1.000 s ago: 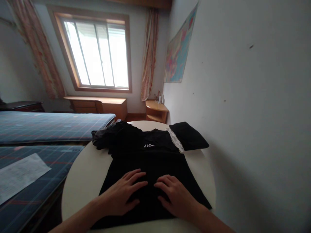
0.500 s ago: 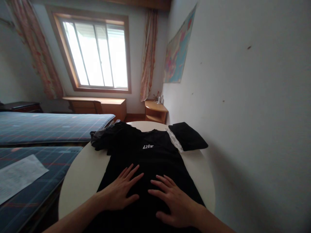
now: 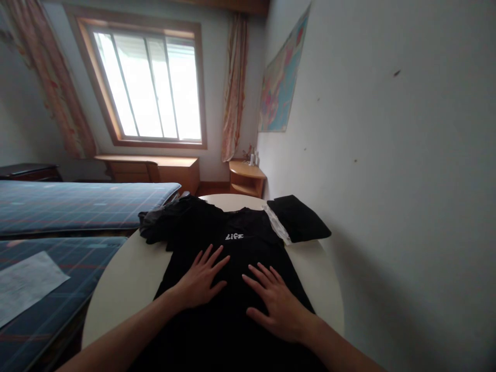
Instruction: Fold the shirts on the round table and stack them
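Note:
A black T-shirt with white lettering on its chest lies spread over a round cream table, its collar at the far side. My left hand rests flat on the shirt's left half, fingers spread, below the lettering. On the right half lies my right hand, also palm down with the fingers apart. Neither hand grips the cloth. A dark bunched garment sits by the shirt's left sleeve. Beside the right sleeve is a folded black cloth with a white layer along its edge.
Plaid mattresses stand to the left, with a paper sheet on the nearer one. A wall runs close along the right. Behind the table are a wooden desk and a corner shelf below the window.
Both hands have slid forward over the shirt, toward the lettering, still flat and spread. The camera view has shifted slightly. The garments beside the shirt lie as before.

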Available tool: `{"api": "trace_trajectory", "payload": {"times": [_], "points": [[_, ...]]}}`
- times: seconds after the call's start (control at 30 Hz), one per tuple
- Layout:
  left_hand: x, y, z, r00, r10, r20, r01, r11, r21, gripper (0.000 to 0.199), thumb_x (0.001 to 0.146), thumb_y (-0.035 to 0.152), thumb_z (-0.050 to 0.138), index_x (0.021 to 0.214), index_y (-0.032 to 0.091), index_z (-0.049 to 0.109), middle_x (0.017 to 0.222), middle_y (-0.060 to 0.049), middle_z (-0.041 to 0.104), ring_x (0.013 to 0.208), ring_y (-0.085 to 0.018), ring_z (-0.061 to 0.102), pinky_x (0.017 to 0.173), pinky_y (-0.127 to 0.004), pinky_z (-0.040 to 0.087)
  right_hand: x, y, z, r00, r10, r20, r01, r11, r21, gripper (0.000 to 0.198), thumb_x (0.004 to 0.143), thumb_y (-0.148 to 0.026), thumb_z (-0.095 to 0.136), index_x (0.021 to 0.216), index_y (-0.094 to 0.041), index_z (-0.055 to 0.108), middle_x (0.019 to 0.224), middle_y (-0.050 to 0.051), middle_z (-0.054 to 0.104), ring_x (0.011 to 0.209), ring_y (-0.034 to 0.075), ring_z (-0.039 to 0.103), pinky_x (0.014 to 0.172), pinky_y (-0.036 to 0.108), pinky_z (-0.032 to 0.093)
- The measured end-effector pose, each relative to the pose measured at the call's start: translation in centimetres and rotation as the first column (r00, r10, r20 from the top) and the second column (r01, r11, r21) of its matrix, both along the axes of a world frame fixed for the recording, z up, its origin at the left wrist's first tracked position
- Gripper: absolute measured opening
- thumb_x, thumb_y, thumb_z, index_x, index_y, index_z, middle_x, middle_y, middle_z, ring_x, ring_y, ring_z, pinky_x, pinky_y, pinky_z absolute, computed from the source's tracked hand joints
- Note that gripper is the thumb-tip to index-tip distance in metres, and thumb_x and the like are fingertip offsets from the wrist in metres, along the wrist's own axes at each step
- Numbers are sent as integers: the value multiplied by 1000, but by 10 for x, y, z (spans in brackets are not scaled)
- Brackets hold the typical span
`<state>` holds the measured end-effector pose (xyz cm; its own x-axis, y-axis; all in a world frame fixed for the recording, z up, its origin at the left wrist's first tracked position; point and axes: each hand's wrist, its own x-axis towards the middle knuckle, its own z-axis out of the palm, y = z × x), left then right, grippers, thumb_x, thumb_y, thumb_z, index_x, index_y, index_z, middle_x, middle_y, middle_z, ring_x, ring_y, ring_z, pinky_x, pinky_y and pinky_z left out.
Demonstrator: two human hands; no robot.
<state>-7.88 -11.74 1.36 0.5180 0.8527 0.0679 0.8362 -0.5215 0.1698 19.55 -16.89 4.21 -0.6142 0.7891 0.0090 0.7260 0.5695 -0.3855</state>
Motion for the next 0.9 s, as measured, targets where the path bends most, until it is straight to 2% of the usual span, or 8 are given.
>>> {"api": "trace_trajectory", "payload": {"times": [0.1, 0.23, 0.3, 0.37, 0.47, 0.63, 0.77, 0.9], "points": [[0, 4, -5, 999, 30, -33, -33, 996, -86, 68, 94, 58, 44, 155, 32, 29, 165, -8, 17, 150, -42, 10, 115, -65, 18, 11, 17, -6, 999, -41, -10, 41, 999, 22, 55, 93, -53, 53, 142, -29, 51, 151, 6, 47, 141, 28, 38, 118, 48, 26], [8, 13, 10, 999, 16, 30, -16, 1000, -24, 58, 90, 52, 54, 141, 26, 51, 151, -11, 45, 140, -37, 38, 112, -53, 34, 26, 49, -8, 975, -199, -96, 211, 967, 143, 41, 96, -41, 51, 131, -22, 60, 135, 9, 60, 125, 23, 54, 109, 40, 40], [18, 23, 15, 997, 13, 71, -17, 998, 54, 52, 91, 46, 53, 139, 24, 53, 150, -11, 47, 139, -33, 40, 114, -49, 33, 31, 67, -10, 960, -261, -100, 277, 936, 218, 47, 95, -40, 50, 138, -20, 55, 143, 11, 54, 133, 24, 47, 113, 41, 35], [29, 32, 11, 997, 38, 71, -45, 995, 93, 59, 91, 44, 54, 146, 24, 45, 159, -10, 34, 147, -35, 26, 118, -52, 24, 36, 82, -14, 956, -285, -63, 292, 920, 261, 58, 94, -45, 51, 147, -22, 45, 155, 10, 41, 144, 26, 32, 119, 45, 26], [40, 36, -4, 996, 89, 26, -89, 995, 32, 66, 93, 51, 49, 152, 27, 35, 165, -9, 18, 150, -40, 10, 118, -60, 16, 40, 89, -26, 965, -259, 41, 246, 947, 205, 67, 94, -58, 46, 153, -29, 34, 162, 5, 27, 151, 28, 17, 121, 50, 17], [39, 34, -14, 999, 46, 22, -46, 999, 5, 64, 94, 59, 44, 151, 30, 37, 161, -7, 30, 148, -37, 23, 116, -59, 24, 45, 78, -35, 965, -236, 117, 219, 965, 143, 68, 93, -67, 40, 151, -34, 37, 161, 3, 30, 150, 29, 18, 120, 53, 12], [27, 70, 1, 984, 168, 52, -174, 976, 130, 51, 97, 46, 42, 141, 21, 50, 150, -9, 47, 131, -29, 49, 105, -43, 42, 38, 81, -25, 955, -278, 103, 252, 943, 217, 61, 90, -65, 50, 138, -29, 54, 149, 7, 49, 144, 31, 31, 118, 52, 16], [12, 129, 21, 941, 337, -33, -308, 893, 329, 40, 95, 33, 46, 129, 17, 60, 147, -13, 49, 134, -31, 43, 104, -45, 40, 19, 98, -12, 930, -354, 98, 308, 897, 316, 39, 97, -52, 46, 111, -22, 68, 117, 9, 68, 122, 28, 53, 105, 43, 35]]}}
